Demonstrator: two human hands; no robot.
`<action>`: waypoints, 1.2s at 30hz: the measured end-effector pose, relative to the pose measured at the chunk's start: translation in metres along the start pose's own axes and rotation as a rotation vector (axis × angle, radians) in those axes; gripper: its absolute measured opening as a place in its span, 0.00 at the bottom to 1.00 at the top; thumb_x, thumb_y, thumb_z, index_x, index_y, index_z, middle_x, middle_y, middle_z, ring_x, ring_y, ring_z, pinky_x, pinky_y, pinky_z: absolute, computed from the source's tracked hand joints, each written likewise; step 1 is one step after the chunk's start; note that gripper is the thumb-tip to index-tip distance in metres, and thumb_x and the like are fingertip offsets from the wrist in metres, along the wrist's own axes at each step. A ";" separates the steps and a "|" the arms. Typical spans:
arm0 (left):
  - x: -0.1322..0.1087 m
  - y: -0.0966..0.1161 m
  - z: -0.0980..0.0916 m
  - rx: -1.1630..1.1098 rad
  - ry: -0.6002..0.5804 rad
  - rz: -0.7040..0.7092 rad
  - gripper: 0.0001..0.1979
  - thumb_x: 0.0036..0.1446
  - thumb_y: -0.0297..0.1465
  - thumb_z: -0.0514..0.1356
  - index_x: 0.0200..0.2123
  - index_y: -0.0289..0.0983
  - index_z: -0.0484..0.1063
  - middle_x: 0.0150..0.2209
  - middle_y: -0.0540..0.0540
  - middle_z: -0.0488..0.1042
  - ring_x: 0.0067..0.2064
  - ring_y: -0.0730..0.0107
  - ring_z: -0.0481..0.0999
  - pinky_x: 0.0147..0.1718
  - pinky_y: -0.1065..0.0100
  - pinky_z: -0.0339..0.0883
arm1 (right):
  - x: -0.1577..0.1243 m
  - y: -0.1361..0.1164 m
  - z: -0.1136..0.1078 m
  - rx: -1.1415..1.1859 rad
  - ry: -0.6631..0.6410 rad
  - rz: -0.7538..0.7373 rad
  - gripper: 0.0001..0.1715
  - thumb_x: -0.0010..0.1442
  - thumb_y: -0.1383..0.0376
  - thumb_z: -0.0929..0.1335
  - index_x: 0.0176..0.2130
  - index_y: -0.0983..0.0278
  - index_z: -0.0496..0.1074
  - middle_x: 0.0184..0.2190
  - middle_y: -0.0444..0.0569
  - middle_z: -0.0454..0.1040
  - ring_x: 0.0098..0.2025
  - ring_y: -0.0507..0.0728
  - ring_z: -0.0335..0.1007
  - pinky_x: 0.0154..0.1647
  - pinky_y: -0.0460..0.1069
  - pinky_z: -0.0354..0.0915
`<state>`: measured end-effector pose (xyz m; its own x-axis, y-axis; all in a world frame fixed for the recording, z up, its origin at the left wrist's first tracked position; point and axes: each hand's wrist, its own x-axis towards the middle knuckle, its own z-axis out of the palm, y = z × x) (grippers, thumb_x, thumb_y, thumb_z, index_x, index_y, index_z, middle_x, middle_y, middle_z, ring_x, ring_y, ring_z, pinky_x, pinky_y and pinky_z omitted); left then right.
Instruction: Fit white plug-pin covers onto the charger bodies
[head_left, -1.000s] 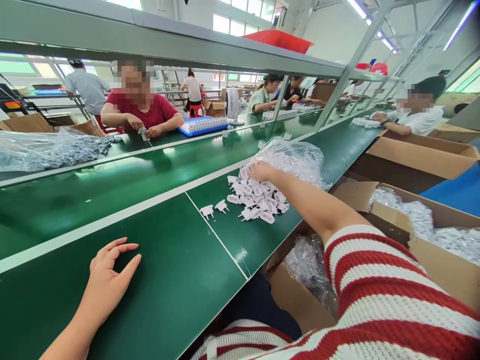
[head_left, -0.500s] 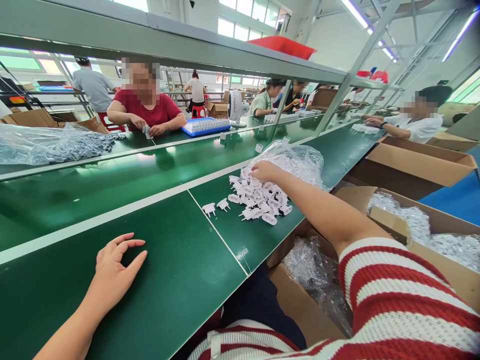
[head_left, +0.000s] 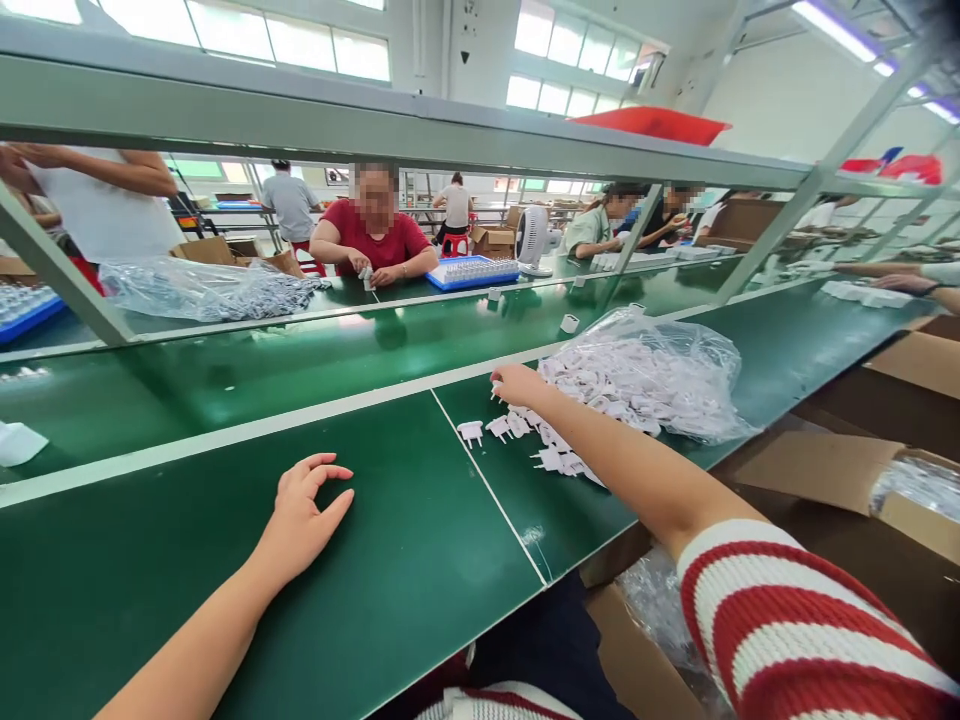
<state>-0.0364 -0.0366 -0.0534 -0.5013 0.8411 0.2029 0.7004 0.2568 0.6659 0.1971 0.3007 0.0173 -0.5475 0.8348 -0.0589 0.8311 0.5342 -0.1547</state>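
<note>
My right hand [head_left: 517,384] reaches out over a heap of small white plug parts [head_left: 551,448] spilled on the green bench [head_left: 390,560]. Its fingers curl down onto the parts at the heap's near-left edge; what they pinch is hidden. A clear plastic bag [head_left: 645,372] full of the same white parts lies just right of that hand. Two loose parts [head_left: 484,430] sit apart at the heap's left. My left hand [head_left: 304,510] rests flat on the bench, fingers loosely spread, holding nothing.
A green conveyor belt [head_left: 247,370] runs behind the bench under a grey steel shelf [head_left: 375,115]. Opposite sit a person in red [head_left: 373,240], a blue tray [head_left: 472,272] and a white fan [head_left: 532,240]. Open cardboard boxes [head_left: 817,470] with bagged parts stand at my right.
My view has swung left and up. My right hand has slid from the top of the heap to its near-left edge. My left hand stays resting on the bench.
</note>
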 end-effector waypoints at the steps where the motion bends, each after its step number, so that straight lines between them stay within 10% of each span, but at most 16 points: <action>1: -0.001 0.000 0.000 -0.006 0.001 0.010 0.16 0.57 0.44 0.61 0.43 0.43 0.78 0.60 0.40 0.69 0.65 0.44 0.62 0.65 0.38 0.56 | -0.004 -0.005 -0.001 0.025 0.020 -0.025 0.21 0.69 0.56 0.69 0.57 0.63 0.71 0.57 0.53 0.72 0.53 0.60 0.74 0.53 0.60 0.74; 10: -0.015 0.022 -0.008 -0.155 0.007 0.111 0.13 0.62 0.40 0.61 0.48 0.43 0.74 0.62 0.41 0.69 0.64 0.50 0.66 0.65 0.43 0.60 | -0.095 -0.102 0.009 0.451 0.024 -0.486 0.16 0.63 0.62 0.73 0.52 0.53 0.78 0.42 0.43 0.80 0.43 0.53 0.78 0.48 0.49 0.72; 14: -0.027 0.032 -0.006 -0.182 -0.061 0.287 0.19 0.60 0.38 0.65 0.53 0.43 0.71 0.58 0.40 0.73 0.59 0.54 0.73 0.61 0.52 0.68 | -0.138 -0.130 0.042 0.982 -0.097 -0.669 0.13 0.59 0.62 0.75 0.45 0.52 0.80 0.38 0.43 0.79 0.40 0.55 0.77 0.46 0.52 0.73; 22: -0.025 0.033 0.001 -0.246 -0.182 0.150 0.11 0.68 0.38 0.59 0.51 0.43 0.74 0.49 0.46 0.79 0.47 0.64 0.78 0.49 0.63 0.74 | -0.137 -0.132 0.092 1.686 -0.621 -0.309 0.25 0.48 0.57 0.81 0.44 0.61 0.76 0.39 0.44 0.81 0.42 0.53 0.81 0.52 0.52 0.72; 36: -0.028 0.045 -0.002 -0.409 -0.218 0.084 0.12 0.65 0.32 0.61 0.51 0.39 0.74 0.46 0.45 0.80 0.46 0.66 0.78 0.49 0.64 0.72 | -0.135 -0.129 0.090 1.618 -0.706 -0.328 0.22 0.53 0.56 0.80 0.43 0.60 0.73 0.41 0.47 0.81 0.46 0.54 0.78 0.51 0.49 0.71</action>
<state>0.0081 -0.0499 -0.0276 -0.3026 0.9426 0.1413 0.4544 0.0123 0.8907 0.1550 0.1072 -0.0432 -0.9476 0.2916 -0.1304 0.0174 -0.3603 -0.9327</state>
